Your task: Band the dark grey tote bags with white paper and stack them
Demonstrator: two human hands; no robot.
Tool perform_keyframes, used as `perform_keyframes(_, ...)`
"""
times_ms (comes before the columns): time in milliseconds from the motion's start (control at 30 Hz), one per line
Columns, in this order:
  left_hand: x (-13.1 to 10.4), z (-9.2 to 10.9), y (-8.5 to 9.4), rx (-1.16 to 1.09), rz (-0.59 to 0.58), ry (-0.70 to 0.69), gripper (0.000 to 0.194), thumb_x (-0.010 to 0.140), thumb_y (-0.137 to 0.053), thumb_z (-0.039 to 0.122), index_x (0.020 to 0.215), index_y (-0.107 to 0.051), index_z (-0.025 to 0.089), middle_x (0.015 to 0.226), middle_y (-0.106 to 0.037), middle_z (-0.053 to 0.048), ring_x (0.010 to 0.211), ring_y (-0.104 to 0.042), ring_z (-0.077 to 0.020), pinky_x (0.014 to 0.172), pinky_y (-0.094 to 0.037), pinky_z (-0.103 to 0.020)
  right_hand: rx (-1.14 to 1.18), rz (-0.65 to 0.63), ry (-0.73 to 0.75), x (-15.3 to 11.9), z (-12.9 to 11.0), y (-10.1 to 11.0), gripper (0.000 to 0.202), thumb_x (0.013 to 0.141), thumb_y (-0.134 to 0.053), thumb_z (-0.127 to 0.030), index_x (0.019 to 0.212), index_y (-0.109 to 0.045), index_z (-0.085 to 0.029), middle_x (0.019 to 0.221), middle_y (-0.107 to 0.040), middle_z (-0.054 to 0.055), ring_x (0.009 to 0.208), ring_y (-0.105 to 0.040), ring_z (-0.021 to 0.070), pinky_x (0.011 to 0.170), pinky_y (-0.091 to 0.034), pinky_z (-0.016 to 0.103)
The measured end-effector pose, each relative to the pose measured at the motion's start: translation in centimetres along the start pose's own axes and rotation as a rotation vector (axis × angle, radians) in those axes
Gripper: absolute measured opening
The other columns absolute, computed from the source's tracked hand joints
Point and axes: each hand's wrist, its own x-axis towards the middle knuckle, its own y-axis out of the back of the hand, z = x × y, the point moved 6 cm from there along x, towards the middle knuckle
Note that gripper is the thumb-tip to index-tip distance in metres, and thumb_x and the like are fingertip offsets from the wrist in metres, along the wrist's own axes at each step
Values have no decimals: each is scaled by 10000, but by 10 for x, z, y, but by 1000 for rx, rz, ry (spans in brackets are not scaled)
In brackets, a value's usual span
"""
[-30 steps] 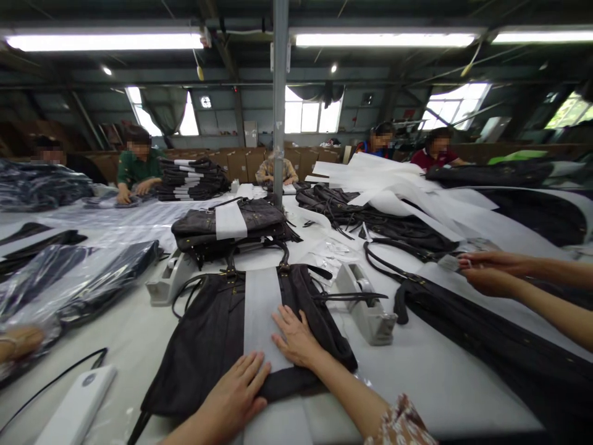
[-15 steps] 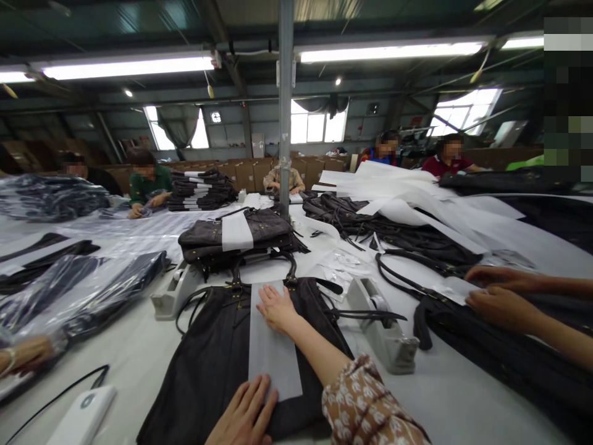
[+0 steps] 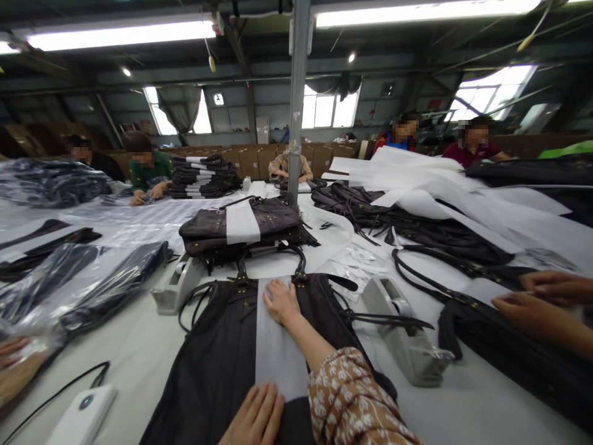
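A dark handbag (image 3: pixel 208 358) lies flat in front of me, its two handles pointing away. Down its middle runs a strip of white, translucent sheet (image 3: pixel 278 352), tucked at the top between the handle bases. My right hand (image 3: pixel 282 303) lies on the upper part of this strip, fingers stretched out. Near the bottom, my left hand (image 3: pixel 254 417) rests flat over the strip's lower left edge and the bag, with its lower part cut off by the frame. Neither hand grips anything.
Tape dispensers stand left (image 3: pixel 178 284) and right (image 3: pixel 405 334) of the bag. Beyond it is a stack of wrapped bags (image 3: pixel 208 228). A co-worker's hands (image 3: pixel 542 309) work on a bag at right; another hand (image 3: pixel 16 364) touches plastic-wrapped bags at left. A white device (image 3: pixel 83 417) with a cable lies lower left.
The view has tilted down slightly and shifted. My right hand stays on the upper strip and my left on its lower end. The co-worker's hands at right have moved a little on their bag.
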Motion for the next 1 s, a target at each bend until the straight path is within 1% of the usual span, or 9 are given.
perform_keyframes(100, -1, 0, 6, -132, -181, 137, 568, 877, -490, 348, 1387, -377, 124, 1385, -483, -117, 1264, -453, -260, 1014, -409, -371, -18, 45, 11, -23, -12, 2, 494, 962, -179, -391, 1374, -377, -204, 1516, -245, 123, 1392, -161, 241, 1083, -55, 566)
perform_keyframes(200, -5, 4, 6, -258, -290, 213, 595, 888, -476, 304, 1432, -285, 157, 1450, -394, -118, 1332, -361, -260, 1072, -348, -404, -31, 5, 66, -65, -23, -3, 521, 950, -222, -441, 1421, -301, -232, 1541, -169, 111, 1395, -154, 274, 1065, -111, 603)
perform_keyframes(300, -7, 5, 5, -314, -312, 233, 559, 903, -447, 289, 1426, -297, 160, 1447, -396, -129, 1340, -349, -259, 1082, -330, -421, -36, -148, 202, -126, -22, -2, 534, 933, -290, -432, 1428, -300, -233, 1532, -208, 108, 1387, -199, 276, 1070, -183, 571)
perform_keyframes(400, -7, 4, 5, -339, -307, 229, 531, 911, -431, 297, 1411, -325, 154, 1439, -405, -137, 1338, -352, -257, 1087, -318, -423, 9, -284, 363, -193, -10, 18, 497, 921, -293, -319, 1399, -365, -201, 1491, -312, 116, 1370, -264, 230, 1096, -209, 484)
perform_keyframes(567, -8, 3, 6, -382, -298, 234, 527, 909, -444, 305, 1404, -339, 156, 1447, -394, -135, 1348, -335, -254, 1097, -300, -420, 43, -355, 469, -272, -1, 52, 675, 730, -448, -165, 1394, -377, -260, 1491, -328, 53, 1388, -229, 190, 1137, -122, 428)
perform_keyframes(667, -7, 3, 8, -394, -298, 245, 529, 904, -461, 303, 1399, -347, 153, 1441, -405, -132, 1346, -339, -250, 1101, -292, -413, -8, -313, 539, -291, -15, 56, 758, 688, -523, -182, 1416, -333, -278, 1516, -269, 62, 1405, -175, 226, 1137, -31, 479)
perform_keyframes(800, -5, 2, 14, -397, -302, 260, 539, 888, -490, 285, 1394, -354, 161, 1438, -412, -120, 1331, -365, -242, 1099, -301, -398, -22, -278, 645, -293, -34, 44, 671, 752, -564, -269, 1393, -366, -254, 1504, -290, 97, 1396, -202, 246, 1133, -7, 504)
perform_keyframes(900, -4, 2, 15, -398, -307, 276, 537, 882, -497, 283, 1389, -359, 171, 1434, -424, -103, 1321, -381, -236, 1096, -308, -389, -26, -220, 659, -283, -36, 30, 434, 852, -481, -261, 1284, -489, -223, 1428, -417, 114, 1356, -297, 236, 1134, -60, 493)
perform_keyframes(1000, -4, 2, 13, -414, -303, 284, 528, 881, -494, 273, 1383, -366, 175, 1428, -433, -94, 1316, -385, -233, 1094, -311, -391, -9, -145, 607, -271, -29, 16, 324, 896, -405, -217, 1180, -561, -230, 1223, -607, 77, 1204, -486, 183, 1105, -215, 400)
